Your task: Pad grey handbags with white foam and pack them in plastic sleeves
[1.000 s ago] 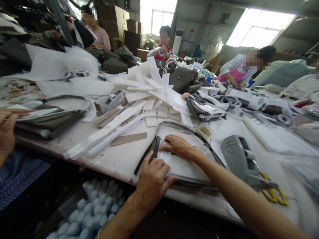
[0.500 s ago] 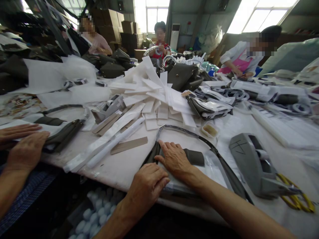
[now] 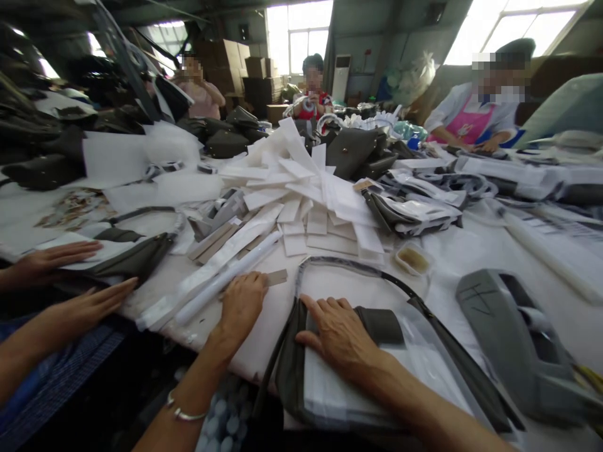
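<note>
A dark olive handbag (image 3: 291, 358) lies on the table in front of me, with white sheeting and clear plastic over it. Its wrapped handle (image 3: 339, 262) arches away from me. My right hand (image 3: 342, 333) rests on the bag near its left end, fingers stretched out. To the left, my left hand (image 3: 242, 307) has its fingers bent over a grey-brown cardboard strip (image 3: 277, 277). Most of that strip is hidden beneath the hand, and its right end sticks out. A bracelet circles my left wrist.
A grey tape dispenser (image 3: 499, 339) stands right of the bag. White foam pieces (image 3: 301, 201) are heaped mid-table. A small tub (image 3: 412, 258) sits behind the handle. At left, a co-worker's hands (image 3: 89, 301) touch another bag (image 3: 141, 257). Several people work across the table.
My left hand has left the bag's front edge and moved left and away from me onto the cardboard strip. My right hand stays on the bag. The co-worker's hands at left have moved apart.
</note>
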Demonstrator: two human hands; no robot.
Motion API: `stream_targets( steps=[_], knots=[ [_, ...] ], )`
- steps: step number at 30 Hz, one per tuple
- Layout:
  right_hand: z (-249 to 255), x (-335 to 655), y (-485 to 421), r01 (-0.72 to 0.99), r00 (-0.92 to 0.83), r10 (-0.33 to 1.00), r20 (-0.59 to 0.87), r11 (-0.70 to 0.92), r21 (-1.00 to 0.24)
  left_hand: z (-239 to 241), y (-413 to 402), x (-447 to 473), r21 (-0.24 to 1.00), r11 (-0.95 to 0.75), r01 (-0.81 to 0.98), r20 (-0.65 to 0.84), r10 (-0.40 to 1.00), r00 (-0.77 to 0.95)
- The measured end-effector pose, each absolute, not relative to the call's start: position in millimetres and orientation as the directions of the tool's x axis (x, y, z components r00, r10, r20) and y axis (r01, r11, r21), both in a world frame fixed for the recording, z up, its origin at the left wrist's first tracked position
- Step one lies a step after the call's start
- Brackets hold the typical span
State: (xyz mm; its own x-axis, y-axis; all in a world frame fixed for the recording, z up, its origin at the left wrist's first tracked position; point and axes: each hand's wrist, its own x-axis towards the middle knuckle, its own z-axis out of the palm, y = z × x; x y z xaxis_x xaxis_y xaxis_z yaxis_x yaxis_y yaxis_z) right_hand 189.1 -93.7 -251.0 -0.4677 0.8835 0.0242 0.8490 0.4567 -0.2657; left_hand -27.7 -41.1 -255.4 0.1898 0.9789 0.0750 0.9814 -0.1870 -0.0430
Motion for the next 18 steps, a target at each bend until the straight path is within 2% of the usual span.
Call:
stream_targets(
  steps=[4,10,15,18],
  knots=[
    [-256.7,191.2,-90.8,0.831,-0.479,0.877,0.032,0.465,-0.305,-253.1,-37.3,-22.5,-0.067,-0.19,0.98,-0.021,0.982,0.189],
    [-254.1,191.5,-90.0,0.824,-0.47,0.882,0.021,0.448,-0.348,-244.2,-13.9,-22.8,-0.006,-0.252,0.968,-0.096,0.963,0.25],
    [-249.6,191.7,-90.3,0.809,-0.454,0.891,-0.007,0.409,-0.422,-243.2,6.3,-37.8,0.04,-0.225,0.974,-0.065,0.972,0.227],
    [-250.4,195.1,-89.8,0.753,-0.411,0.91,0.051,0.371,-0.544,-243.7,1.4,-43.7,0.072,-0.189,0.979,0.003,0.982,0.189]
  ],
)
